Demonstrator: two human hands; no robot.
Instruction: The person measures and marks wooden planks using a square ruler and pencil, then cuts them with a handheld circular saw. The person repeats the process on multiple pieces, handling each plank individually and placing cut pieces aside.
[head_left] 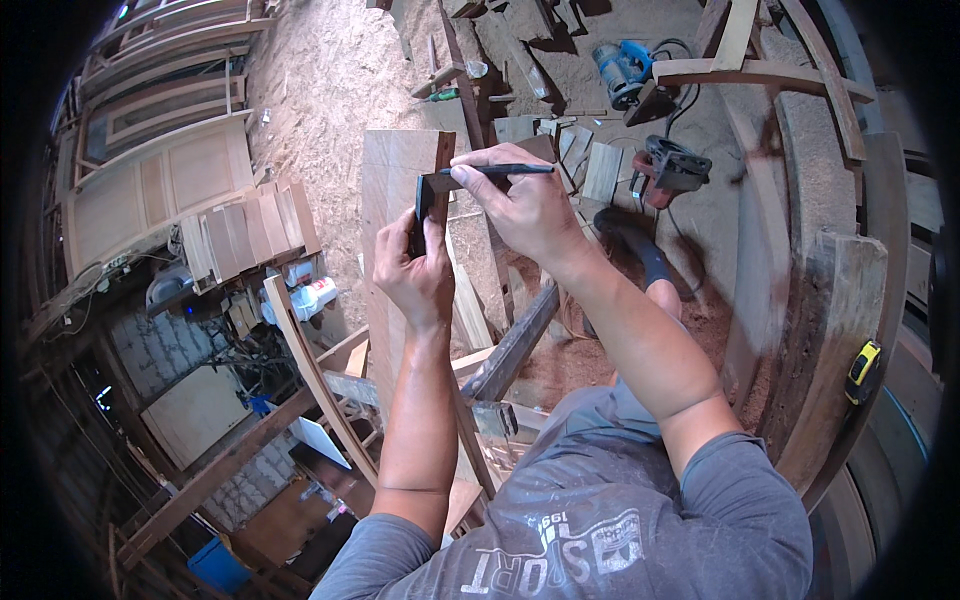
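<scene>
A long light wooden board [392, 170] stands before me, running away from my chest. My left hand [415, 265] grips the dark stock of a try square [424, 198] pressed against the board's right edge; the square's brown blade lies across the board's face. My right hand [520, 200] holds a dark pencil [500, 170] level, its tip at the square's blade. Both forearms come up from the lower edge.
Sawdust covers the floor [330, 70]. A blue power tool [620, 70] and a red-black one [670, 168] lie beyond the board among offcuts. Stacked door panels [160, 180] lean at left. A curved timber [830, 330] with a yellow tape measure [862, 372] is at right.
</scene>
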